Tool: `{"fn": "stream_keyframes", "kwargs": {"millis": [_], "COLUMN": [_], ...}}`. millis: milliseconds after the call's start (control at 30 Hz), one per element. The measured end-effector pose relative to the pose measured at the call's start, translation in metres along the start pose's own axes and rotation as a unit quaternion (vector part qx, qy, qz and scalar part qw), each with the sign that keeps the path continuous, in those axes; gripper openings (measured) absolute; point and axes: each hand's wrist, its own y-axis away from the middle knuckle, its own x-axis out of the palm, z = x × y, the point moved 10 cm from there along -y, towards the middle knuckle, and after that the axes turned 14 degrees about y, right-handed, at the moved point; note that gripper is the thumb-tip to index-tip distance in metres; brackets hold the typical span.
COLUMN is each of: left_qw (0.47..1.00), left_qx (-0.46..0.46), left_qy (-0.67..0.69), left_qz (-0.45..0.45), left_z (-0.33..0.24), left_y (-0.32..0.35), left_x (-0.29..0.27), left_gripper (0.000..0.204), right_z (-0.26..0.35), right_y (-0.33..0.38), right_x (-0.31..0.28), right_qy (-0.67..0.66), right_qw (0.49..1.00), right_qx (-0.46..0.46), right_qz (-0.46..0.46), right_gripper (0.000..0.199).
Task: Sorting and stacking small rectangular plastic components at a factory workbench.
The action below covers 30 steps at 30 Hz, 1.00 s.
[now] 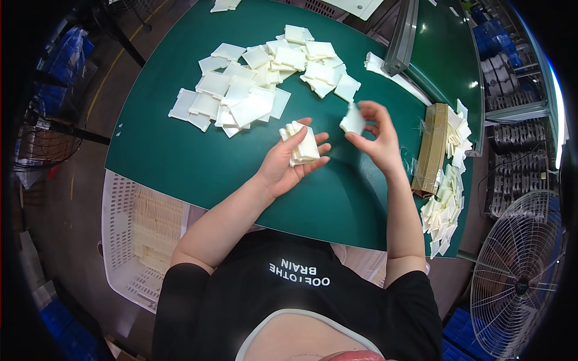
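Sorting white plastic pieces over the green table [180, 162].
Left hand [289, 162] curled around a stack of pieces [302, 144]; right hand [376, 135] pinching one single piece [353, 120], beside that stack.

Both bare forearms come in from the near edge and reach toward the far side. The left hand [289, 162] lies palm up, its wrist bent back, its fingers [318, 149] curled upward and closed around what it holds. The right hand [376, 135] stands just to the right of it, raised a little higher, thumb and fingertips pinched together, the other fingers arched above. The hands are near each other but apart.
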Motion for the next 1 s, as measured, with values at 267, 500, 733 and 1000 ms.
{"fn": "stream_keyframes", "kwargs": {"millis": [267,500,733,1000], "left_qw": [0.992,0.992,0.996,0.984], "left_qx": [-0.068,-0.114,-0.033,0.151], "left_qy": [0.09,0.015,-0.02,-0.087], "left_qz": [0.05,0.052,0.075,0.016], "left_z": [0.015,0.026,0.005,-0.032], "left_y": [0.002,0.009,0.008,0.01], "left_x": [0.013,0.018,0.025,0.017], "left_gripper": [0.043,0.049,0.056,0.058], "right_z": [0.053,0.017,-0.031,0.097], "right_y": [0.018,-0.019,-0.074,-0.044], "right_x": [-0.001,0.0,0.009,0.043], "right_qy": [0.112,0.117,0.305,0.257], "right_qw": [0.98,0.982,0.95,0.951], "right_qx": [-0.147,-0.124,-0.06,-0.114], "right_qz": [-0.067,-0.077,-0.036,0.131], "right_gripper": [0.033,0.045,0.027,0.036]}}
